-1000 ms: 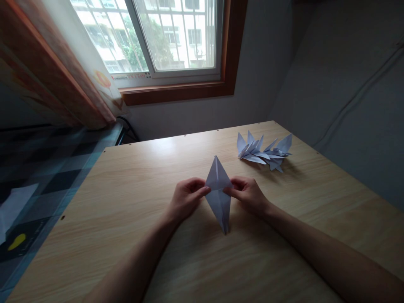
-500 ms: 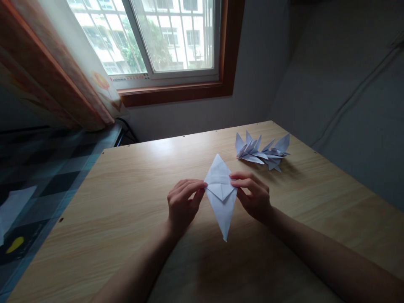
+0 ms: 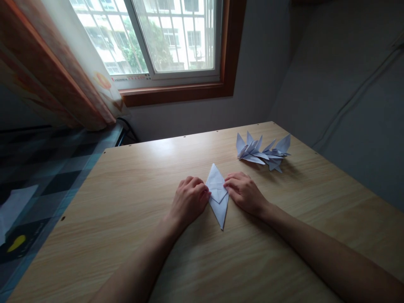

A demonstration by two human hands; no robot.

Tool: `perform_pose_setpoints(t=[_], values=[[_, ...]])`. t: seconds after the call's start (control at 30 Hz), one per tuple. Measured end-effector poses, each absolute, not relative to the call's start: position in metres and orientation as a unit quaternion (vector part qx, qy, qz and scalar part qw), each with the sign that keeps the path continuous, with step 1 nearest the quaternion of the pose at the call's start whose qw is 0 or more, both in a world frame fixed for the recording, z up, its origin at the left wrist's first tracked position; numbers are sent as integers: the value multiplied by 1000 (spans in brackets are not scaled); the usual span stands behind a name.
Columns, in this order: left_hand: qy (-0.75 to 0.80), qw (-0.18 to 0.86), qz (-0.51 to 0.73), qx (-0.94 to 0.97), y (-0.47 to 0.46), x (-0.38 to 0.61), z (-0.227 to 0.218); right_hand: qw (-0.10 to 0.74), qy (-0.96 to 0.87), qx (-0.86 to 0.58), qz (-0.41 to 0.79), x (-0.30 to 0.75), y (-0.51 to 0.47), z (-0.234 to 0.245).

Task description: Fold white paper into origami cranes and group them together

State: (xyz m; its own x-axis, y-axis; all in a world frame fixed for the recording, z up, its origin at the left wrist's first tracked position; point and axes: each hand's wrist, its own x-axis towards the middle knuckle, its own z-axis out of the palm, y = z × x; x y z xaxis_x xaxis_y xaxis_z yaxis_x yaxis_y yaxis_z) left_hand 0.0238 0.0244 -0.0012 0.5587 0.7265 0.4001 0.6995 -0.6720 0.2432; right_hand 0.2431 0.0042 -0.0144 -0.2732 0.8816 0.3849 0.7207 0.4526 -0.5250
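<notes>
A white folded paper (image 3: 217, 194), shaped like a long diamond with a triangular flap across its middle, is at the centre of the wooden table (image 3: 135, 235), at or just above its surface. On its left corner, my left hand (image 3: 191, 198) is closed with fingers curled in and the edge pinched. My right hand (image 3: 244, 191) grips the opposite corner between thumb and fingers. One point of the diamond faces the window and the other faces me. Both side corners are partly hidden by my fingertips.
Several folded white paper pieces (image 3: 263, 153) lie clustered toward the back right of the table. Left of it is a checked cloth surface (image 3: 72, 168) with a white sheet (image 3: 17, 206) on it. A window (image 3: 176, 38) and curtain (image 3: 63, 63) are behind.
Both hands have lowered the folded paper toward the tabletop, and it now looks smaller and narrower. My left hand's fingers have curled in more, and my right hand has shifted slightly left.
</notes>
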Motion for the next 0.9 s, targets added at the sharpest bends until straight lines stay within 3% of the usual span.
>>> perform_pose_setpoints(t=[0.27, 0.57, 0.9], values=[[436, 18, 252, 864, 27, 23, -5, 262, -770, -574, 97, 240, 6, -15], [455, 42, 240, 857, 31, 22, -7, 328, -746, -559, 158, 245, 9, -18], [436, 43, 274, 856, 30, 22, -8, 324, -761, -536, 166, 242, 7, -15]])
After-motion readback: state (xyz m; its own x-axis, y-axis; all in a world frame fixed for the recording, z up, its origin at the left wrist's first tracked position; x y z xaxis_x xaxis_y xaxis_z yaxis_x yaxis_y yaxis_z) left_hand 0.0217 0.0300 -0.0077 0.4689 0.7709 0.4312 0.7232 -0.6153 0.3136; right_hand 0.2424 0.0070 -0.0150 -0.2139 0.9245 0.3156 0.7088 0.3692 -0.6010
